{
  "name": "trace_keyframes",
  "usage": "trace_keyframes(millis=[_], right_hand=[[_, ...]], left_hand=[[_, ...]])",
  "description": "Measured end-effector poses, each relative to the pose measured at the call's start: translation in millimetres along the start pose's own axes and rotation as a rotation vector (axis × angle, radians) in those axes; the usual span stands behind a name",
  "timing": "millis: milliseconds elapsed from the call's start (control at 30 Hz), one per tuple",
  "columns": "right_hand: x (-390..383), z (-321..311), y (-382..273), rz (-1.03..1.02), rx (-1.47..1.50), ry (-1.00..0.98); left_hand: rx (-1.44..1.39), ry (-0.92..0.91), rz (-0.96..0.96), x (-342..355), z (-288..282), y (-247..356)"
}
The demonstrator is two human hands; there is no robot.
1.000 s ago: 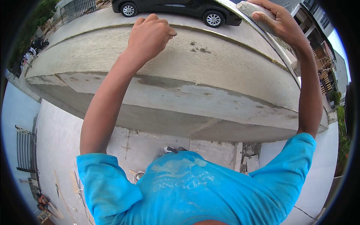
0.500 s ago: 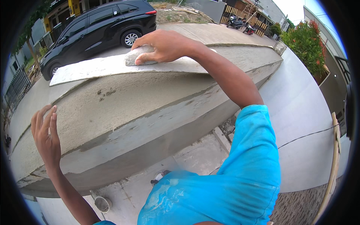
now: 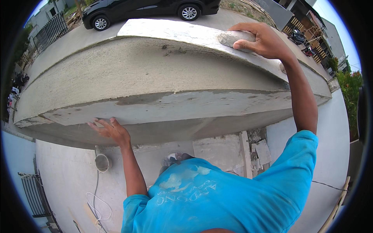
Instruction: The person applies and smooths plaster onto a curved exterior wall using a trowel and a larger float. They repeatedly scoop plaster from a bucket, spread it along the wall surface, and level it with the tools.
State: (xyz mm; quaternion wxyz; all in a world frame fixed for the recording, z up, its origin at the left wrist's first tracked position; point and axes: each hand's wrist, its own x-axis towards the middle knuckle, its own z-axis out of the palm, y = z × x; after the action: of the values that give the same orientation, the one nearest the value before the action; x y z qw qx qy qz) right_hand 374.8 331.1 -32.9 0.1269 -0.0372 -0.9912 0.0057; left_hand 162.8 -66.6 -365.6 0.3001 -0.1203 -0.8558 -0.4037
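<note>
Lowering the left hand (image 3: 110,132) since the earlier frame, from over the left end of the concrete ledge (image 3: 108,70) to its near face (image 3: 155,108), and bringing the near edge of the long white board (image 3: 163,29) closer to the dark crumbs (image 3: 173,51) on the ledge top. Gripping the grey handle (image 3: 227,38) of the board with the right hand (image 3: 266,40), with thumb to the near side and fingers over the far side. Holding the board along the far edge of the ledge, with the board's left end reaching out past that edge. Keeping the left hand empty and loosely open, with fingers spread by the lower edge of the near face, without clearly showing contact.

Seeing shadow under the right part of the board, so probably carrying it tilted rather than flat. Risking a gouge in the coarse top from the board's near edge, through uneven pressure or a dipping wrist. Risking scratches too, from dragging the crumbs under the board. Possibly losing level at the overhanging left end, for want of a second hand there, and chipping the ledge's far edge through tipping.
</note>
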Motion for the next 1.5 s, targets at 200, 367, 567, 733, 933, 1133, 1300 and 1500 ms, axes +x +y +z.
trace_keyframes(millis=[200,367,567,733,933,1133,1300,1500], right_hand=[[16.9,9.1,-20.8,0.018,0.107,-0.050],[36.2,35.4,-21.1,-0.053,0.101,-0.048],[105.3,58.0,-76.8,-0.102,0.007,-0.078],[156.5,74.0,-139.8,-0.214,-0.053,-0.079],[72.3,49.0,-109.2,-0.196,-0.009,-0.057],[27.3,27.4,-50.8,0.063,0.054,-0.132],[98.3,59.4,-63.3,-0.115,-0.020,-0.020],[178.1,77.6,-180.2,-0.293,0.061,-0.049]], left_hand=[[0.104,-0.035,0.090,-36.1,23.6,-34.7],[0.091,-0.239,0.087,-56.6,-0.2,-54.4],[0.047,-0.337,-0.026,-78.9,-33.9,-51.1],[-0.177,-0.286,-0.196,-76.2,-18.0,-75.9],[-0.310,-0.342,-0.660,-121.3,-46.6,-180.3],[-0.176,-0.359,-1.021,-168.8,-128.5,-213.6],[-0.290,-0.196,-0.590,-99.0,-97.2,-153.9],[-0.422,-0.111,-0.215,-19.3,-54.0,-55.4]])
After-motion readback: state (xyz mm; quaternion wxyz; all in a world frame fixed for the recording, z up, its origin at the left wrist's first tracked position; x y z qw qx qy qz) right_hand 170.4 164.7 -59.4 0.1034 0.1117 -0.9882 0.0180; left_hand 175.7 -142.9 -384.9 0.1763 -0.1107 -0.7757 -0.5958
